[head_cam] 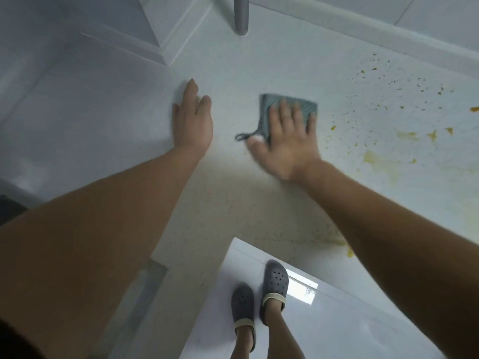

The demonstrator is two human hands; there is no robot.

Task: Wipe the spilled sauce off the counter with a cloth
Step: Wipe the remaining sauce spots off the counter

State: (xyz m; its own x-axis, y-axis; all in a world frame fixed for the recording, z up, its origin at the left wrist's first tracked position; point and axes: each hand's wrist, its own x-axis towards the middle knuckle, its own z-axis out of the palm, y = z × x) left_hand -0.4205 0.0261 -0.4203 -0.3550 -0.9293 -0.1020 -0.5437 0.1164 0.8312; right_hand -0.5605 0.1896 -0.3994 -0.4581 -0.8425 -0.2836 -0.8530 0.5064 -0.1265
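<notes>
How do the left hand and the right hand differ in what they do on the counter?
The right hand presses flat on the cloth; the left hand rests on the bare counter. The right hand lies nearer the sauce, the left hand far from it. The right hand looks blurred, the left hand sharper. Both have straight fingers, palms down.
</notes>
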